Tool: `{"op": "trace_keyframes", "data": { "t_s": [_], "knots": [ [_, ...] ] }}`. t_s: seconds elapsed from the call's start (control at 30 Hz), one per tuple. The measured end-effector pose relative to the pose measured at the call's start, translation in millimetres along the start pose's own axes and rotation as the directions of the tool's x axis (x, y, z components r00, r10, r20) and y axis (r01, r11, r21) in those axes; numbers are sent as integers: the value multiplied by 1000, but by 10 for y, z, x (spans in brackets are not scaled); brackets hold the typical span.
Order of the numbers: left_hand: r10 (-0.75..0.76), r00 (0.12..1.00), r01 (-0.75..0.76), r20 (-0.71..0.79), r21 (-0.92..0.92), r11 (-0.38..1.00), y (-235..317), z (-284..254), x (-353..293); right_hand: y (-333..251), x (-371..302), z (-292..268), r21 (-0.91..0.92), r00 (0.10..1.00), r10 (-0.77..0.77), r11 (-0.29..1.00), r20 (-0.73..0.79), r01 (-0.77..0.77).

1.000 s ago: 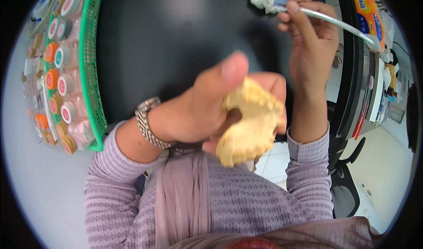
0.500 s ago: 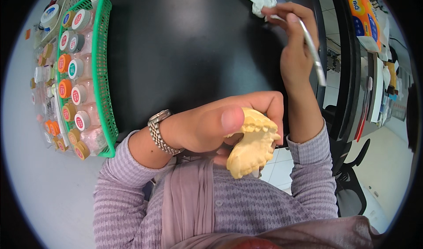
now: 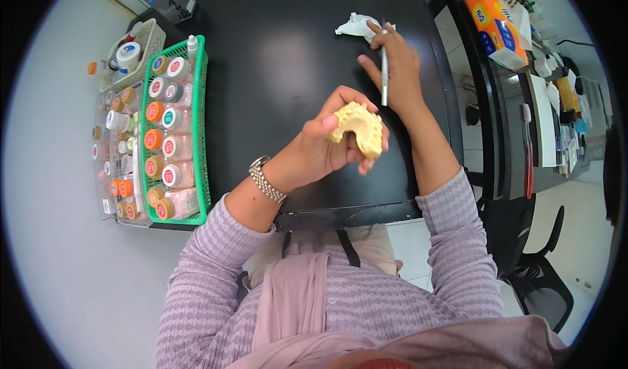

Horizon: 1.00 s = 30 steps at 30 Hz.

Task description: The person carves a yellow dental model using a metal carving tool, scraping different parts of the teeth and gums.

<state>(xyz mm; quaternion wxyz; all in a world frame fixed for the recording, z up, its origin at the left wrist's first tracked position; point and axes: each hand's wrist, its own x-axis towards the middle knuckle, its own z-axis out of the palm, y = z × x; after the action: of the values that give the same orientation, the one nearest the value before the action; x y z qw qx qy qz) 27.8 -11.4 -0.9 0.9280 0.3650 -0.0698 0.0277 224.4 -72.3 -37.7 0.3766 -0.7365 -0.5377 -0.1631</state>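
A yellow dental cast [image 3: 359, 122], horseshoe-shaped with teeth along its rim, is gripped in my left hand [image 3: 319, 148] above the near part of the table. My left thumb presses on its side and the fingers wrap behind it, partly hidden. Farther off, my right hand [image 3: 400, 71] holds a slim silver pen-like instrument [image 3: 384, 81] between its fingers, with the thumb held apart. The fingertips of that hand reach the crumpled white tissue [image 3: 356, 26]; whether the instrument's far tip touches it I cannot tell.
On the left stands a green basket [image 3: 203, 127] of capped bottles, beside a clear rack of more jars and a pale basket [image 3: 156, 40]. A dark box [image 3: 171, 0] sits at the far left. To the right, an orange tissue pack [image 3: 494, 26] and a toothbrush [image 3: 527, 150] lie on a shelf.
My left hand has moved away from my body, out over the table, with the cast turned. My right hand stays by the tissue, and the instrument stands more upright. The view has shifted.
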Motion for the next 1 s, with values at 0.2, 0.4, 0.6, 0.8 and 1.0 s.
{"op": "trace_keyframes", "data": {
  "t_s": [0.2,0.4,0.6,0.8,1.0],
  "knots": [
    [138,971,-159,-195,-101,982,87,-141,-24,-182,20,-45,-16,960,164,986,227,-165],
    [293,886,-283,-358,84,956,92,-308,26,-384,-8,-210,344,972,183,931,-146,-124],
    [466,763,-348,-448,322,881,-117,-149,3,-1451,-415,-347,477,941,168,879,-294,-8],
    [508,772,-460,-382,217,861,-250,236,-322,-1858,-997,-570,423,979,137,904,-152,-61],
    [583,726,-530,-365,244,812,-269,664,-583,-2025,-1025,-874,504,889,183,862,-419,60]
  ]
}}
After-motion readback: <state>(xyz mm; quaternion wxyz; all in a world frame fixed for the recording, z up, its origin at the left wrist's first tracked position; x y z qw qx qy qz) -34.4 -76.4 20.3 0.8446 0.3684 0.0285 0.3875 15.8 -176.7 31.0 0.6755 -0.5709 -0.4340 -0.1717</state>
